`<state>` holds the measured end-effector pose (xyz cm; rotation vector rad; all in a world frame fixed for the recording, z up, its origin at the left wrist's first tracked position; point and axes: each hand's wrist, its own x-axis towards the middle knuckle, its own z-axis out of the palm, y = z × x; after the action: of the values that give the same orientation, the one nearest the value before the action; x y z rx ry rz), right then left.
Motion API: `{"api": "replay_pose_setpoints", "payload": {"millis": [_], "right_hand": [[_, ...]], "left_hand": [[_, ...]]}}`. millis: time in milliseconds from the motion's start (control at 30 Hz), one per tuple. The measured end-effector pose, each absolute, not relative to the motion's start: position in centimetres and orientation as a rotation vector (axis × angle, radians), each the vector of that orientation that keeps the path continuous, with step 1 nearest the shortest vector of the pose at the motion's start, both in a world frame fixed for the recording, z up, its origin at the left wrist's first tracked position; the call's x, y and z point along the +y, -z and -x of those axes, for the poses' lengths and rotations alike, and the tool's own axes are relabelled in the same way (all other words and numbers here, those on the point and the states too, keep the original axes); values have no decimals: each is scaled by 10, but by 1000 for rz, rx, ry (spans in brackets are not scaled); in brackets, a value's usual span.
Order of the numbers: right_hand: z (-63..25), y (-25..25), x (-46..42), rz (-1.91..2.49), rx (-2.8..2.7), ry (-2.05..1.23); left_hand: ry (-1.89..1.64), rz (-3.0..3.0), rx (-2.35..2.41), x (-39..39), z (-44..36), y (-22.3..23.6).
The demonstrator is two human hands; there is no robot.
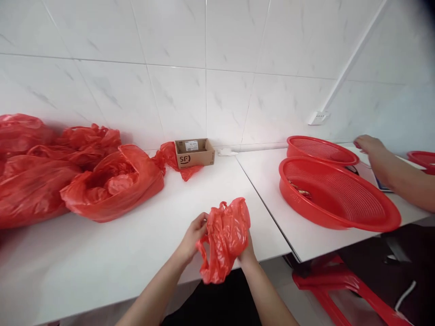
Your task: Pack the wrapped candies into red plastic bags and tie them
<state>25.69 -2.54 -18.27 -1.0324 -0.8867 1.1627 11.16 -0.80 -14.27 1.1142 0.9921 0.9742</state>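
Both my hands hold a crumpled red plastic bag [224, 237] above the front edge of the white table [136, 244]. My left hand [193, 235] pinches the bag's left side near a handle loop, fingers closed. My right hand [247, 253] is mostly hidden behind the bag and grips it from the right.
A heap of red plastic bags [78, 172] lies at the left. A small cardboard box [195, 153] stands by the tiled wall. Two red mesh baskets [336, 190] sit on the adjoining table to the right. Another person's arm [390, 170] reaches in there. A red stool [343, 285] stands below.
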Motion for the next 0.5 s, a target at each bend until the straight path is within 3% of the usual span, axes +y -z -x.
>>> {"api": "replay_pose_setpoints", "payload": {"millis": [267,400,500], "right_hand": [[-263,172,-26,1004,-503,-1220],[-259,173,-28,983,-520,-1168],[-257,174,-33,1005,-628,-1113]], "left_hand": [[-1151,-989,1315,-10,-45,142],[-1225,-1305,1293,-49,-65,133],[-1019,-1399,1200,-66,-90,133]]}}
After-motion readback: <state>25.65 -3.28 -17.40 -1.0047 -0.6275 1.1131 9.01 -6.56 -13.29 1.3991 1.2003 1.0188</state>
